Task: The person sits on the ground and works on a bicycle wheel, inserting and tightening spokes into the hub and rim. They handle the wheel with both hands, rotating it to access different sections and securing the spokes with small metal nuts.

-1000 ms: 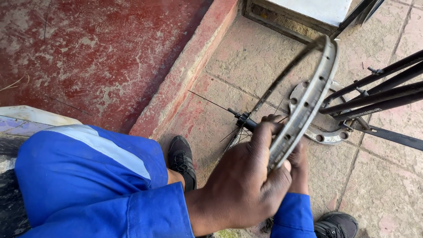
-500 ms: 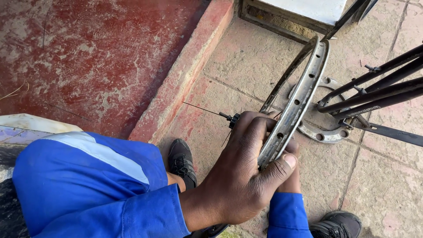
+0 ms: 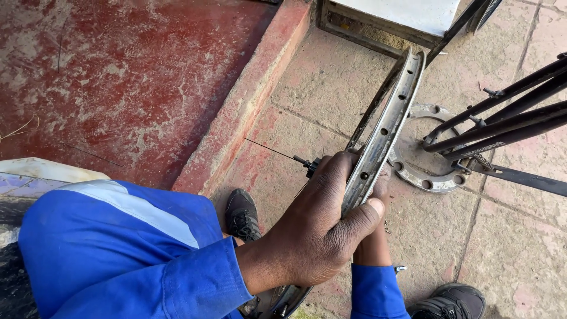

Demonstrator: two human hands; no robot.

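Observation:
A bare metal bicycle wheel rim (image 3: 387, 127) stands on edge between my knees, seen almost end-on. My left hand (image 3: 322, 227) wraps over its near side, thumb on the right flank, fingers on the left. My right hand (image 3: 373, 233) is mostly hidden behind the rim and the left hand; only the wrist and a blue cuff show, and its fingers seem to touch the rim. A thin spoke (image 3: 271, 149) with a dark hub end (image 3: 310, 165) sticks out to the left just past my left fingers.
A flat metal ring with holes (image 3: 420, 171) lies on the paving under dark bicycle frame tubes (image 3: 502, 127) at the right. A raised red concrete step (image 3: 236, 130) runs along the left. My black shoes (image 3: 241, 214) rest on the slabs. A white-topped box (image 3: 407, 15) stands at the top.
The rim has tilted and shifted slightly left in view. My left hand has slid round it, the thumb now pressing on the right flank. The camera has leaned in closer.

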